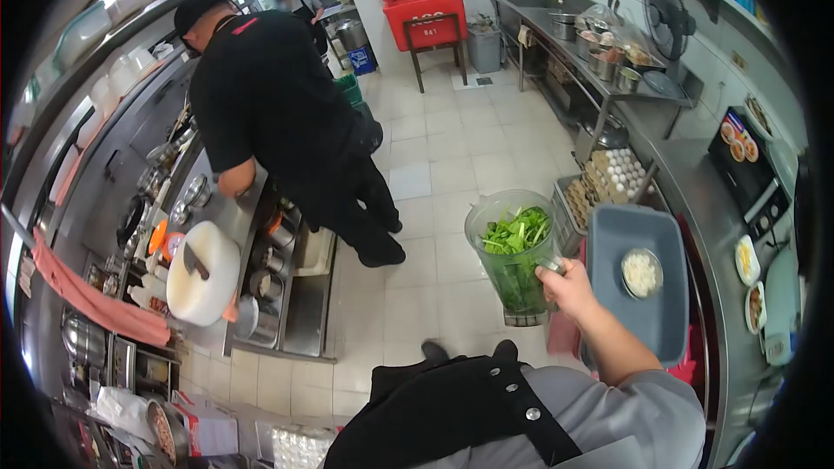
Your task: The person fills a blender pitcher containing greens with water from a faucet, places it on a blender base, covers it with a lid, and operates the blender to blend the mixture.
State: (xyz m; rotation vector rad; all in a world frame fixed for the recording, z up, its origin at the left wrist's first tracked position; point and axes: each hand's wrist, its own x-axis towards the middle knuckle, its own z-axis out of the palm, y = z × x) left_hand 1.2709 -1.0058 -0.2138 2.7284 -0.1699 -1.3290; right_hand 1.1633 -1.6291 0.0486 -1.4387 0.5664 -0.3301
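My right hand (569, 288) is closed around the handle of a clear blender jar (508, 274), held out in front of me above the floor. Chopped green leaves (519, 232) fill the jar up to near its open rim. The jar stands roughly upright, tilted a little. Just right of my hand is a grey plastic tub (637, 313) with a bowl of white chopped food (642, 274) in it. My left hand does not show anywhere in the view.
A co-worker in black (278, 113) leans over the left steel counter, near a round white chopping block (203, 274) with a knife (195, 262) on it. Trays of eggs (615, 172) sit low on the right. A red cooler (424, 13) stands open at the back.
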